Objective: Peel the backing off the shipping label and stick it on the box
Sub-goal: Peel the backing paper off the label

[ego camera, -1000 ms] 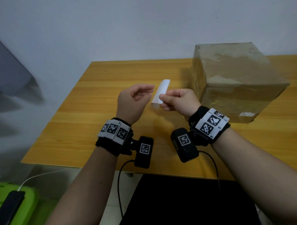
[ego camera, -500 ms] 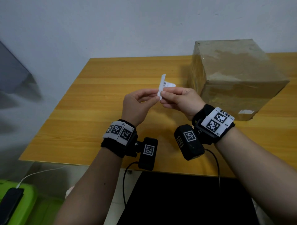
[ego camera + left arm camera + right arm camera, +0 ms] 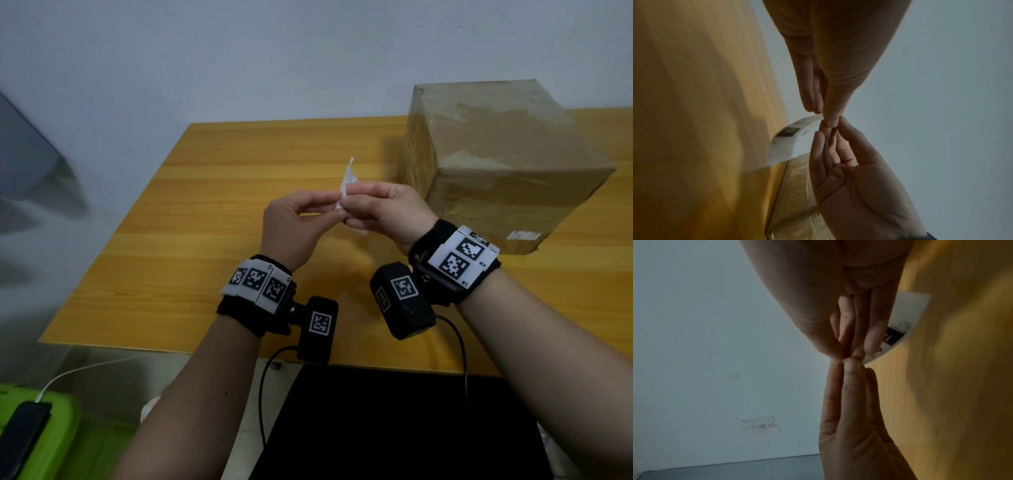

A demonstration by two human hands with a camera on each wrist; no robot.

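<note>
The white shipping label (image 3: 348, 178) stands on edge above the wooden table (image 3: 212, 219), its printed side (image 3: 789, 139) curling away from the fingers. My left hand (image 3: 335, 204) pinches its near edge between thumb and fingertips (image 3: 830, 120). My right hand (image 3: 347, 198) pinches the same edge from the other side, fingertips (image 3: 846, 356) touching the left ones. The label (image 3: 902, 324) bows out behind the right fingers. The brown cardboard box (image 3: 507, 164), wrapped in clear tape, sits on the table just right of my hands and a little farther back.
A small white sticker (image 3: 523, 235) is on the box's front face. A green bin (image 3: 51, 428) with a dark phone on it sits on the floor at lower left. A black surface (image 3: 394, 428) lies below the table's near edge. A taped note (image 3: 762, 426) hangs on the wall.
My left hand, open and apart a second ago, has come in and now pinches the label's edge beside the right fingers. The label has turned from flat-facing to edge-on.
</note>
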